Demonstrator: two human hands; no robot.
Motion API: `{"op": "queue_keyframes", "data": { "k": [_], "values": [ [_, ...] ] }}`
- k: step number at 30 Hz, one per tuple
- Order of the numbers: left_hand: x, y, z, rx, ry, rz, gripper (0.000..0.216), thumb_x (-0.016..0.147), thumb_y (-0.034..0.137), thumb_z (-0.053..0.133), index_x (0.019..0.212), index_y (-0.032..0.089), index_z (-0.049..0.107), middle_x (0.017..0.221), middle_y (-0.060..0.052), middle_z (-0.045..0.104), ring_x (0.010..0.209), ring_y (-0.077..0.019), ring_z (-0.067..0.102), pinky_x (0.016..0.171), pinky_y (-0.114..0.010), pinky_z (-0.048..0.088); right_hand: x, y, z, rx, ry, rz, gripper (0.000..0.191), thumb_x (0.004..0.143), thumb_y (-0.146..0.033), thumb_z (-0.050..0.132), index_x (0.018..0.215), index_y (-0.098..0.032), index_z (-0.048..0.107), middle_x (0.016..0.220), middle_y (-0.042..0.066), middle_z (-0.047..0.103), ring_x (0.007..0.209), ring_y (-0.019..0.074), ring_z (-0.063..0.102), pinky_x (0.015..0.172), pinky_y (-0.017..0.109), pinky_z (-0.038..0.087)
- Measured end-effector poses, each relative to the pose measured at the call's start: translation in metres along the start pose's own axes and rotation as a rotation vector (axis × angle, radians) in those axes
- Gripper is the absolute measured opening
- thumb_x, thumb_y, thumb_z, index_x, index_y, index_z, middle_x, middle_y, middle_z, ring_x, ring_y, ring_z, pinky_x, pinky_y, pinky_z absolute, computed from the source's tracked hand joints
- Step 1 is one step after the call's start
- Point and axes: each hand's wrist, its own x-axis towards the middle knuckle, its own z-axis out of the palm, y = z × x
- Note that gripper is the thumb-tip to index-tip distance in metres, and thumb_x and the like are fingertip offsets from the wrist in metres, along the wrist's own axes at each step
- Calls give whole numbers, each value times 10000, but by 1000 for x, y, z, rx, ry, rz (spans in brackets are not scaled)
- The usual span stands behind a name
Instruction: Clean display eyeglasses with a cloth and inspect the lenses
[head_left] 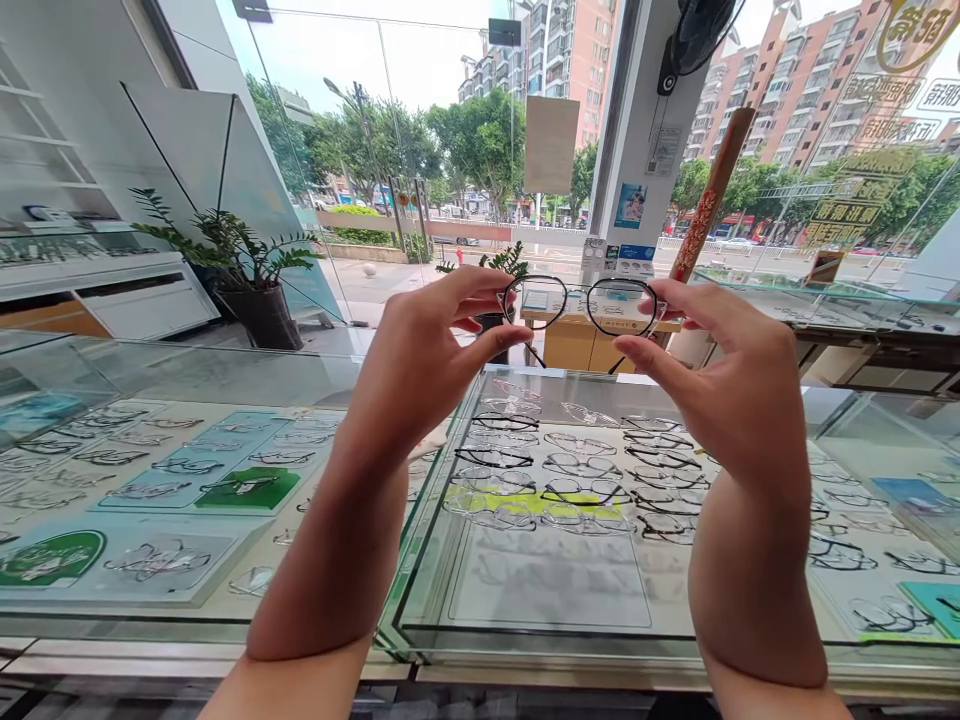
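Observation:
I hold a pair of glasses [581,303] with a thin black frame up in front of me, above a glass display counter [525,600]. My left hand [420,360] pinches the left side of the frame between thumb and fingers. My right hand [720,370] pinches the right side the same way. The lenses face away from me and a small printed label shows on the right lens. The temples point back toward me.
Under the counter glass lie several rows of spectacle frames [570,470] on trays. A potted plant [240,265] stands at the left by white shelving [97,270]. Large shop windows look onto a street with trees and apartment blocks. A second counter [862,320] runs along the right.

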Motion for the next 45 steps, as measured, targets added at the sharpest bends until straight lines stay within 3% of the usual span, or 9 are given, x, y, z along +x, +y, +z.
{"op": "queue_keyframes", "data": {
  "k": [7, 16, 22, 29, 39, 45],
  "values": [
    [1, -1, -2, -33, -11, -21, 552, 902, 597, 901, 1311, 242, 795, 1214, -109, 869, 1150, -307, 844, 917, -397, 741, 0, 1, 1, -14, 9, -21, 407, 995, -482, 822, 1349, -280, 815, 1184, 113, 853, 1069, 331, 805, 986, 554, 643],
    [2, 0, -3, -15, -30, -45, 545, 896, 592, 896, 1299, 237, 803, 1180, -106, 871, 1090, -299, 850, 890, -410, 735, 0, -2, 1, -32, 10, -13, 414, 1002, -512, 809, 1332, -263, 816, 1206, 126, 845, 1080, 334, 801, 981, 543, 645],
    [1, 9, -2, 27, 36, -47, 547, 850, 651, 921, 1208, 251, 816, 1091, -71, 879, 1035, -284, 848, 839, -403, 710, 0, 0, -2, -26, -24, 17, 455, 998, -548, 798, 1346, -255, 810, 1208, 130, 851, 1085, 338, 805, 976, 552, 648],
    [-2, 14, 0, 101, 23, -31, 606, 856, 761, 874, 1211, 277, 792, 1120, -68, 866, 1102, -285, 830, 888, -384, 714, 1, 3, -3, -72, -68, 80, 471, 993, -578, 783, 1318, -240, 826, 1183, 141, 869, 1038, 332, 813, 975, 564, 646],
    [-3, 12, 4, 125, 75, 22, 577, 858, 772, 866, 1182, 299, 807, 1100, -56, 874, 1023, -282, 840, 907, -397, 725, 0, 8, -2, -38, -58, 66, 470, 1000, -579, 774, 1341, -258, 824, 1202, 136, 872, 1043, 332, 820, 965, 580, 654],
    [-3, 12, 3, 115, 61, 8, 624, 845, 807, 853, 1204, 299, 803, 1133, -64, 872, 1076, -296, 836, 929, -407, 726, 0, 9, -1, -58, -79, 75, 455, 994, -566, 786, 1336, -269, 824, 1202, 122, 873, 1054, 325, 816, 955, 545, 647]
  ]
}}
